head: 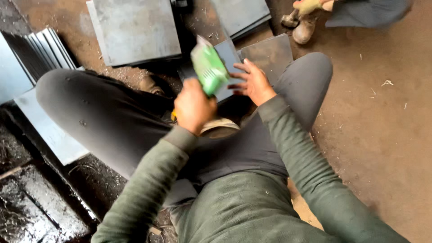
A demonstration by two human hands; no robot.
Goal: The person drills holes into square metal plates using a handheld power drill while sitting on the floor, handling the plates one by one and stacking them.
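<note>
My left hand [193,107] is closed around the handle of a green power tool [208,67], which is blurred and points up and away from me. My right hand [253,82] hovers just right of the tool with fingers spread, over a dark metal plate [270,53] on the ground between my knees. I squat with grey-trousered knees wide apart and wear green sleeves.
Grey metal plates lie ahead: a large stack [135,29], another stack [240,15] at top centre, and leaning sheets [42,49] at the left. Another person's boot [305,28] and gloved hand [308,6] are at top right. Brown dirt floor [382,112] stretches to the right.
</note>
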